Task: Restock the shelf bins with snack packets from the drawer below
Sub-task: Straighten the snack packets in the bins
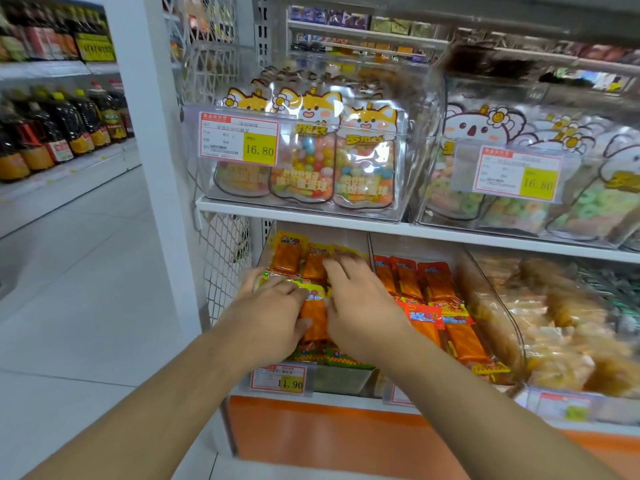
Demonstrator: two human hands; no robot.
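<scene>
Lying beneath both hands' fingers: snack packets

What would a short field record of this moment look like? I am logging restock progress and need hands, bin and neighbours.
left hand: open, resting on packets in the left bin
right hand: open, fingers spread over the same packets
left bin: lower shelf, orange packets, tag 11.90
next bin: orange-red packets
upper shelf: candy bags, tag 16.80
drawer: not visibly open
</scene>
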